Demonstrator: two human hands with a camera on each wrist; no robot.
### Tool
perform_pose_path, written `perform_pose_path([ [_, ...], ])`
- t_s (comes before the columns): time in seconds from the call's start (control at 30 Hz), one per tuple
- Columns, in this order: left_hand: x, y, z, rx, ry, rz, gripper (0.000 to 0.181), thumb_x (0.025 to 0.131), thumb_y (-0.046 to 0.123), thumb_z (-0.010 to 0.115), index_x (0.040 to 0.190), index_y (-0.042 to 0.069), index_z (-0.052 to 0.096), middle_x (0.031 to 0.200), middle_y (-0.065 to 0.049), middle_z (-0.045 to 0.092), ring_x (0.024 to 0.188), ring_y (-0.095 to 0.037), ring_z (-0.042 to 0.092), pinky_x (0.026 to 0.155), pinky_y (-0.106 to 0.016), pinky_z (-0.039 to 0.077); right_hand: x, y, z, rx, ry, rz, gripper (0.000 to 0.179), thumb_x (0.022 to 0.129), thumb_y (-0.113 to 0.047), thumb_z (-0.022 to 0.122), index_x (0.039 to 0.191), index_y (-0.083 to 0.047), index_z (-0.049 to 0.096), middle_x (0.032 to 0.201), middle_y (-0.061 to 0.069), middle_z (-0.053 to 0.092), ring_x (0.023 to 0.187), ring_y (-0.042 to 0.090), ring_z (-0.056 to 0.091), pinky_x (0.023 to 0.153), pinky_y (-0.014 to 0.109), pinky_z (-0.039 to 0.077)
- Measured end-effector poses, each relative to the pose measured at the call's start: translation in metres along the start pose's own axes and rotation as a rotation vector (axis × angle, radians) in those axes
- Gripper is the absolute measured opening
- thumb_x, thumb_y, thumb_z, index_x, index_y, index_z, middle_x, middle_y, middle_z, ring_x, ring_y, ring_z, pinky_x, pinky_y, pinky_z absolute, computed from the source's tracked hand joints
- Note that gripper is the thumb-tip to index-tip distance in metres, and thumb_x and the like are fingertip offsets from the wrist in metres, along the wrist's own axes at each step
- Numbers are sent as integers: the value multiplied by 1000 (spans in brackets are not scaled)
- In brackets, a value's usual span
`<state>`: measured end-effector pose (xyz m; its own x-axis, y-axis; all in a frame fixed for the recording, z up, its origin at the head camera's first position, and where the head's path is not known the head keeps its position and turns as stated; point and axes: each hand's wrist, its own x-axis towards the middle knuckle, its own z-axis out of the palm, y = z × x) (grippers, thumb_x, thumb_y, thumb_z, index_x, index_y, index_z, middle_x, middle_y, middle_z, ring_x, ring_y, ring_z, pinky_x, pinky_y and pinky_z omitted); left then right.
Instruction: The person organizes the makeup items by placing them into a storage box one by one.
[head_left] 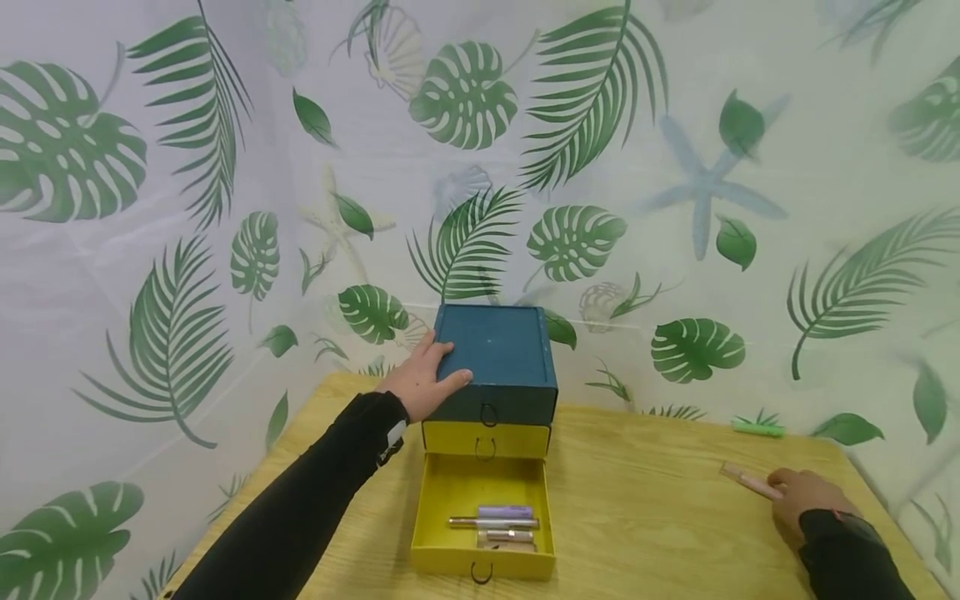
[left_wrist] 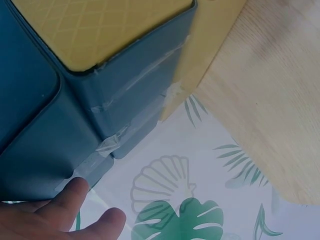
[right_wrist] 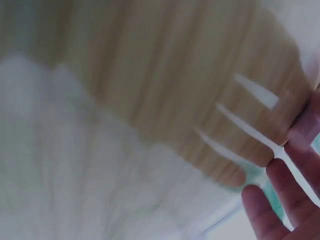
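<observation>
My left hand [head_left: 422, 381] rests on the left edge of a small drawer cabinet with a dark blue top [head_left: 495, 346], fingers spread over the top and side. In the left wrist view, two fingertips [left_wrist: 76, 192] show beside the cabinet's taped blue side [left_wrist: 135, 97]. On the right of the table, my right hand [head_left: 813, 498] holds a slim pale pink tube [head_left: 752, 481] with a clear end, pointing left. The right wrist view shows spread fingers [right_wrist: 290, 192] close over the glossy table surface, with part of the pinkish tube [right_wrist: 306, 127] at the edge.
The lowest yellow drawer [head_left: 483, 565] is pulled out. It holds a purple tube [head_left: 505, 511], a silver pen-like stick [head_left: 493, 523] and other small tubes. Above it, another yellow drawer [head_left: 486, 440] is closed. A green marker-like stick [head_left: 757, 428] lies at the table's [head_left: 637, 508] back right.
</observation>
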<state>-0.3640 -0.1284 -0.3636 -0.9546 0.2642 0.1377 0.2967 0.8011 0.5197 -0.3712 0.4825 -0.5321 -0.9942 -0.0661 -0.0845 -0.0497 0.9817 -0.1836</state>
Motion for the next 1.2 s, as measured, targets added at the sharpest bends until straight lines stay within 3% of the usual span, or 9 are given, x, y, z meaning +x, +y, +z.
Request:
perform_pose_path([
  [0.07,0,1,0,-5,0,0,73,102,56,53,158,11,37,169,-15,9,147,-38,32,117,-57,38,1,-9,0,-9,12,-61,30,96,-25,66,102,4,69,86,16,65,78,38,63,69,58,56],
  [0.2,1,2,1,-10,0,-10,73,102,56,52,158,11,37,169,-15,9,146,-38,33,116,-58,39,-2,-28,-3,-20,11,-133,32,96,-37,70,92,-5,71,83,7,67,72,27,62,67,54,56],
  [0.5,4,4,3,-7,6,-15,74,102,58,52,158,12,36,169,-13,10,149,-36,29,117,-58,37,-11,-80,-2,21,38,-179,11,94,-20,73,99,-11,71,85,0,65,72,20,60,65,47,55],
  [0.67,3,5,2,-20,2,-11,75,102,59,51,159,13,35,169,-13,9,149,-36,28,117,-57,37,-21,-131,-3,85,53,-234,8,95,-15,71,103,-16,72,87,-5,63,75,16,58,68,40,54],
  [0.93,0,2,0,-40,5,-16,75,102,59,51,159,12,34,169,-13,7,149,-37,28,117,-55,38,-39,-224,-13,146,128,-382,6,94,-23,73,100,-25,73,83,-16,61,70,6,53,63,31,50],
  [1.2,-1,2,2,-56,7,-17,76,101,59,52,159,13,35,169,-13,8,150,-36,26,118,-53,37,-52,-289,-19,160,160,-534,7,99,-33,67,98,-26,70,84,-18,54,69,3,48,61,24,47],
])
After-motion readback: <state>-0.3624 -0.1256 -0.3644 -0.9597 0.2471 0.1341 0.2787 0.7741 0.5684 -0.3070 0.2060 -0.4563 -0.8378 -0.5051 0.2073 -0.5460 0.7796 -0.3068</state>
